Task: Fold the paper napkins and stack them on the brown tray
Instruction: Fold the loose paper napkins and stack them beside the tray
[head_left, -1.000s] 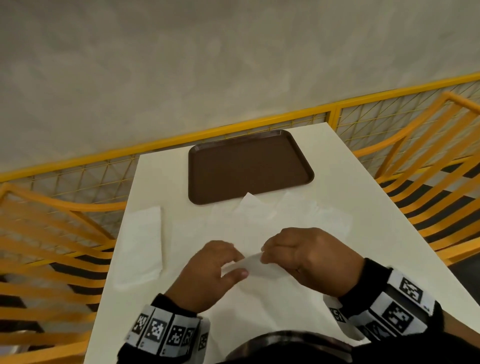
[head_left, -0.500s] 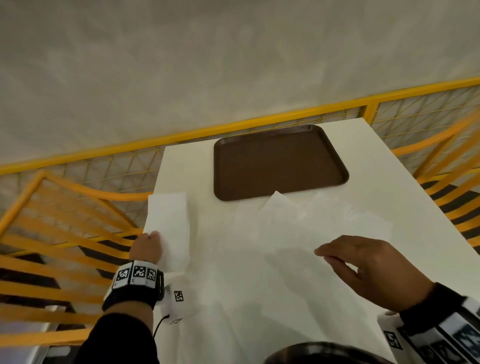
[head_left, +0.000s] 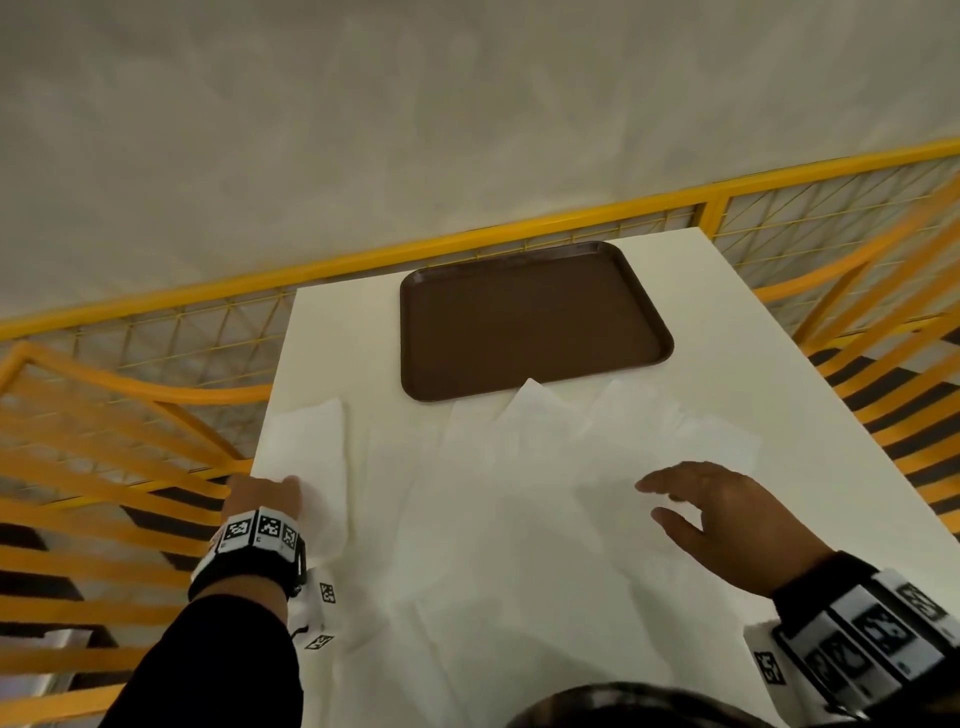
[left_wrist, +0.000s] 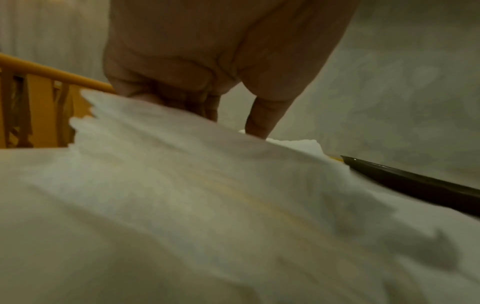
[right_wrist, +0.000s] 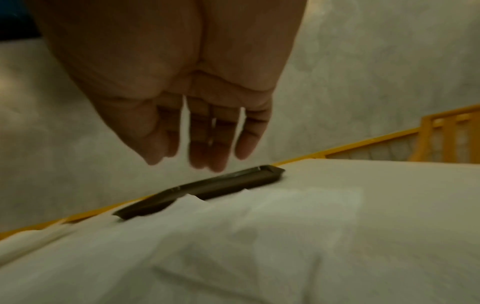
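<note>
An empty brown tray (head_left: 530, 322) lies at the far end of the white table. In front of it, several unfolded white napkins (head_left: 519, 519) overlap across the middle of the table. A folded napkin (head_left: 306, 447) lies along the left table edge. My left hand (head_left: 267, 496) grips its near end. In the left wrist view, the left hand (left_wrist: 221, 119) curls its fingers over the napkin (left_wrist: 207, 185), with the thumb pressing down on it. My right hand (head_left: 722, 514) hovers open above the spread napkins, its fingers (right_wrist: 200, 160) relaxed and empty.
The white table (head_left: 753, 364) is narrow and its left edge runs right beside my left hand. Yellow metal chairs (head_left: 104, 467) flank both sides. A yellow mesh railing (head_left: 467, 244) and a grey wall stand behind the tray.
Both hands were pinching a napkin in the middle. The left hand has moved out to the left edge and taken hold of the folded napkin. The right hand has let go and opened.
</note>
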